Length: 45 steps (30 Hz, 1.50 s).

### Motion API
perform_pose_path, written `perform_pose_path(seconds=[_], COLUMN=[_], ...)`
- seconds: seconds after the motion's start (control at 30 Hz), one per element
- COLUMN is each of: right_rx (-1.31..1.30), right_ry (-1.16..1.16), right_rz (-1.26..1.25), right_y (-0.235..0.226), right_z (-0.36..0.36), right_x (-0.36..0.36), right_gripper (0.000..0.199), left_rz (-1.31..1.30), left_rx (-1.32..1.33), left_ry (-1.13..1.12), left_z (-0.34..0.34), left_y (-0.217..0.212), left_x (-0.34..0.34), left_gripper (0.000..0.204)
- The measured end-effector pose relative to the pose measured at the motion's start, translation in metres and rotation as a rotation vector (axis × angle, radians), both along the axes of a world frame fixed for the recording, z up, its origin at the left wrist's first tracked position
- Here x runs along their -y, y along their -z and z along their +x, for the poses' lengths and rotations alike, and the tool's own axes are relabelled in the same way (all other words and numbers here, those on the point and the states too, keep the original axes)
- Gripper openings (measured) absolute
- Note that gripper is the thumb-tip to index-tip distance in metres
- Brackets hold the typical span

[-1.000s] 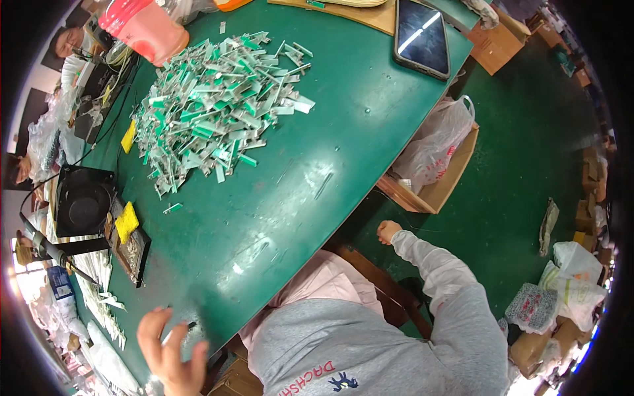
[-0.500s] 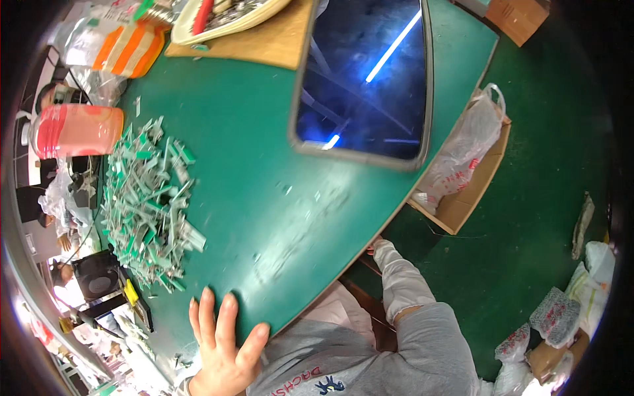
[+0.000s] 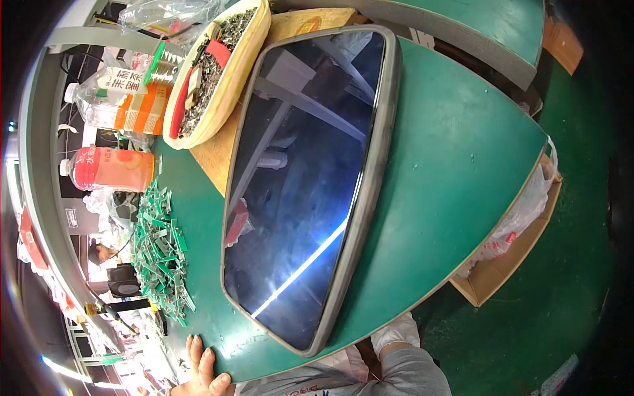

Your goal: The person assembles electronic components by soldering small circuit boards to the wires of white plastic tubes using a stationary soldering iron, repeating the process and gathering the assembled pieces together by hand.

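Observation:
My left hand (image 3: 206, 371) rests at the near left edge of the green table (image 3: 436, 178), fingers apart, holding nothing. My right arm ends in a white cuff (image 3: 396, 333) at the near table edge; the hand itself is hidden. In front of me is a large dark glossy screen (image 3: 297, 185) in a grey frame, like a tablet or phone, reflecting a light tube. Neither hand touches it, and I cannot tell whether it lies on the table. Beyond my left hand lies a heap of small green and clear strips (image 3: 158, 254).
A cream tray (image 3: 247, 82) of small metal parts, with a red-handled tool (image 3: 181, 105), sits on a wooden board (image 3: 218, 155) at the far left. Nearby are a pink drink bottle (image 3: 115, 168) and an orange-striped container (image 3: 142, 109). A cardboard box (image 3: 489, 280) holding a plastic bag (image 3: 515, 221) is beyond the right edge.
The view has shifted, so the table, the strips and my hands appear lower. The screen shows more fully and further left. My right fingers, partly visible before, are now out of sight.

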State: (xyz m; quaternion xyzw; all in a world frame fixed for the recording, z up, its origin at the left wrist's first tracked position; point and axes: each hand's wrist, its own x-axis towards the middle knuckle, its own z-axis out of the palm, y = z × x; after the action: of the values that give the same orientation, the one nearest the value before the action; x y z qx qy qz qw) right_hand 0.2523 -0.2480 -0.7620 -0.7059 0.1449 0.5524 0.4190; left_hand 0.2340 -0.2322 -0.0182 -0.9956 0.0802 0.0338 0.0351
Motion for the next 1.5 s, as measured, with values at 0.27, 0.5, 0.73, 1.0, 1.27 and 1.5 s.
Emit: perform_pose_path(seconds=[0.27, 0.5, 0.73, 1.0, 1.27, 1.5], right_rx=[1.068, 0.879, 0.513, 0.35, 0.322, 0.618], right_ry=[-0.454, -0.795, -1.071, -1.278, -0.966, -1.337], right_rz=[0.258, 0.585, 1.111, 0.812, 1.206, 0.644], right_y=[-0.118, -0.409, -0.597, -0.648, -0.764, -0.817], right_z=[-0.054, 0.044, 0.081, 0.139, 0.105, 0.052], right_x=[0.001, 0.107, 0.129, 0.168, 0.203, 0.169], right_gripper=[0.034, 0.041, 0.035, 0.019, 0.019, 0.019], left_rz=[0.056, -0.143, -0.532, -1.16, -1.547, -1.671], left_rx=[-0.032, -0.089, 0.163, -0.121, -0.072, 0.067], left_ry=[0.021, -0.079, 0.3, -0.271, 0.166, 0.142], left_z=[-0.014, 0.001, -0.003, -0.053, -0.113, -0.133], left_y=[0.005, 0.006, -0.009, 0.066, 0.054, 0.023], left_x=[-0.002, -0.007, 0.029, 0.021, 0.025, 0.059], left_gripper=[0.077, 0.07, 0.026, 0.028, 0.024, 0.035])
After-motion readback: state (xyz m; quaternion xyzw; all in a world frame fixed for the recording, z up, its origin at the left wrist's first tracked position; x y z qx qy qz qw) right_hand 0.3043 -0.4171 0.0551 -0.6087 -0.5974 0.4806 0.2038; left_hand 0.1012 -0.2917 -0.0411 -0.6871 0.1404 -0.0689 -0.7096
